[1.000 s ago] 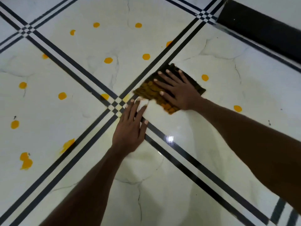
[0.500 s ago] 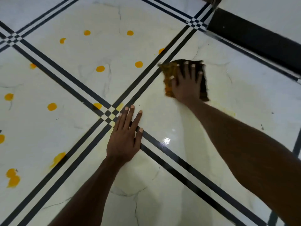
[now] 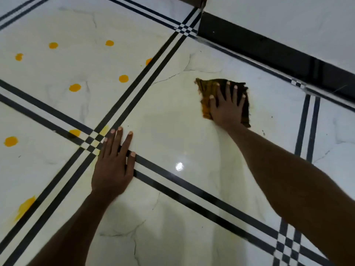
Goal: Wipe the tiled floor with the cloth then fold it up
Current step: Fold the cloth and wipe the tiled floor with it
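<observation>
Cloth: we see a dark brown, yellow-stained rag [image 3: 206,95], flattened on the glossy white marble-look tiled floor [image 3: 172,121], in the upper right part of the tile that lies between the two hands, not far from the black skirting band.
Cloth shape: it lies as a rough square with frayed, uneven edges; the left part looks mustard yellow, the right edge almost black.
Right hand: our right hand [image 3: 227,107] lies palm down on top of the rag, fingers straight and fanned apart, pressing it to the floor; nothing is curled round the fabric.
Left hand: our left hand [image 3: 113,167] rests flat on the floor, well apart from the rag, fingers straight and slightly spread, holding nothing. It lies across the double black stripe [image 3: 192,186], just beside the small chequered crossing [image 3: 93,141] where the stripes meet.
Floor near the rag: the tile under and below the right hand carries a faint yellowish smear.
Spots: round orange-yellow blobs [image 3: 123,78] dot the tile to the upper left, beyond a diagonal double stripe; a further blob [image 3: 11,141] sits at the left edge, and a longer smudge [image 3: 25,207] lies lower left.
Light: a small bright glint [image 3: 179,166] shows on the tile between our forearms.
Wall: a black skirting band [image 3: 269,48] runs along the upper right, with a pale wall [image 3: 288,18] above it.
</observation>
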A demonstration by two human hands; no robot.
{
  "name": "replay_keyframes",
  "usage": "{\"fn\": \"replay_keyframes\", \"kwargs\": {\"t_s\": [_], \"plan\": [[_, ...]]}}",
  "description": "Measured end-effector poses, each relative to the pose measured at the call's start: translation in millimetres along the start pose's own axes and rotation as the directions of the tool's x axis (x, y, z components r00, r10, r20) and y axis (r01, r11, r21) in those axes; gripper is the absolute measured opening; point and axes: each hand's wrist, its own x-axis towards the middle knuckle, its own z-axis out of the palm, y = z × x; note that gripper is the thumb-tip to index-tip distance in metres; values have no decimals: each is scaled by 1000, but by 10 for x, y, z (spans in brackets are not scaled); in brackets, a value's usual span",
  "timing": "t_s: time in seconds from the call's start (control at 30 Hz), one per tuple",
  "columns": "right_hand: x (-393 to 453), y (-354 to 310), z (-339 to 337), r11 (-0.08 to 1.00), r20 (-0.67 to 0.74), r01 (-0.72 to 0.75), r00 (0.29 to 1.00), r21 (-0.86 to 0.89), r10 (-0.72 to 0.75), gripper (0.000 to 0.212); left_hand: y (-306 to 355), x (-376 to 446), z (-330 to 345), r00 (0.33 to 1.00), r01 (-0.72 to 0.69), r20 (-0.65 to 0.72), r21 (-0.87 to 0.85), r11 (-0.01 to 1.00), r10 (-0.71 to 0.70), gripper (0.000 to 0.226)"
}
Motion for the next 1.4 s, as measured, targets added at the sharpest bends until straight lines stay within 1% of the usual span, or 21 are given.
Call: {"fn": "replay_keyframes", "kwargs": {"t_s": [0.07,0.13,0.2,0.3,0.33,0.37,0.43,0.47,0.5,0.53,0.6,0.7,0.77,0.87,0.9,0.97,1.03,1.1,1.17,1.27,1.4], "plan": [[-74,-404,112,985,-14,171,985,-28,-172,62,-9,4,9,1000,-10,-4,5,1000,10,62],[-514,-611,188,897,-14,438,898,-62,-440,59,3,-10,-6,1000,-12,-5,7,1000,12,61],[-1040,-479,157,781,62,622,783,-55,-620,58,4,-11,-27,1000,-10,-9,10,1000,10,61],[-1246,187,-49,653,167,757,648,-32,-743,60,22,3,-30,1000,3,6,4,1000,-3,61],[-1095,389,-55,671,162,740,668,-46,-726,60,-24,2,-19,1000,22,0,6,1000,-22,61],[-890,561,-78,743,129,667,743,-59,-656,59,-27,6,-10,999,32,-3,9,999,-32,61],[-443,664,-140,937,17,346,938,-51,-346,64,24,12,-14,1000,21,-8,3,1000,-20,61],[-236,553,-125,986,-8,164,986,-22,-164,68,40,3,-8,1000,18,-9,2,1000,-18,61],[-59,339,-75,999,-10,45,999,4,-45,70,39,-4,5,1000,20,-11,2,1000,-20,61],[59,56,-17,1000,-9,5,1000,8,-5,70,33,-1,8,1000,21,-12,3,1000,-21,61],[78,-542,127,986,-35,161,986,-30,-162,67,23,12,14,1000,24,-4,5,1000,-24,61],[-467,-1069,268,839,-24,539,840,-65,-542,61,7,10,-5,1000,22,9,13,1000,-23,62],[-938,-945,201,729,62,683,730,-44,-680,59,2,10,-11,1000,16,14,0,1000,-16,62],[-1151,-275,15,619,172,786,610,-3,-774,61,-6,8,-1,1000,25,4,-1,1000,-25,62],[-1042,-66,-25,634,179,773,627,-22,-759,60,-1,4,8,1000,30,4,5,1000,-30,62],[-635,112,-51,753,112,655,755,-63,-647,58,-8,2,22,999,35,3,16,999,-35,62],[-182,-85,-23,924,60,381,924,-41,-378,64,-10,10,28,999,35,-1,12,999,-35,61],[102,-578,95,985,67,173,983,-7,-173,72,-6,13,26,999,33,-3,14,999,-33,61],[51,-1097,221,970,33,242,970,-21,-241,72,-3,19,21,1000,28,0,15,999,-28,61],[-569,-1509,358,831,18,553,833,-50,-553,63,-14,23,25,1000,27,-6,11,1000,-27,60],[-1406,-1014,259,715,113,699,712,-26,-693,59,-22,5,27,1000,23,-3,23,999,-23,59]]}}
